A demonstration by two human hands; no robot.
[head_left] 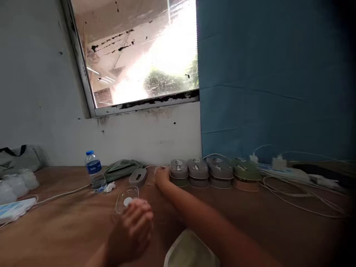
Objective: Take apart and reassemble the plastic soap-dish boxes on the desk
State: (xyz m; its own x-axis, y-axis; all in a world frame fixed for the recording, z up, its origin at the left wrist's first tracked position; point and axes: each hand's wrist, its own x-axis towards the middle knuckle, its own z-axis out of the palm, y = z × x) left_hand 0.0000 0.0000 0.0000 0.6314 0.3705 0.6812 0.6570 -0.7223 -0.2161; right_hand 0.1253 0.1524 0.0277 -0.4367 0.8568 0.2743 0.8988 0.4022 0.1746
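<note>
My right hand [161,175] reaches to the back of the table, left of a row of lidded boxes. Its fingers curl down over something with a pale, clear edge, mostly hidden beneath them. Nearest to it in the row is a grey lunch box [178,171] with a round sticker on top. My left hand [136,224] is closed in front, slightly blurred, and whatever its fingers hold is hidden. Just behind that hand is a clear plastic lid [128,201] with a white round spot; I cannot tell whether they touch. A grey slotted piece [138,177] lies farther back.
More lunch boxes [219,172] continue the row, ending with a green-lidded one [246,174]. Cables [294,193] and chargers [279,163] spread at right. A water bottle [95,172], a green pouch [122,169] and a crumpled tissue [110,186] stand left. Pale bottles [18,183] are far left.
</note>
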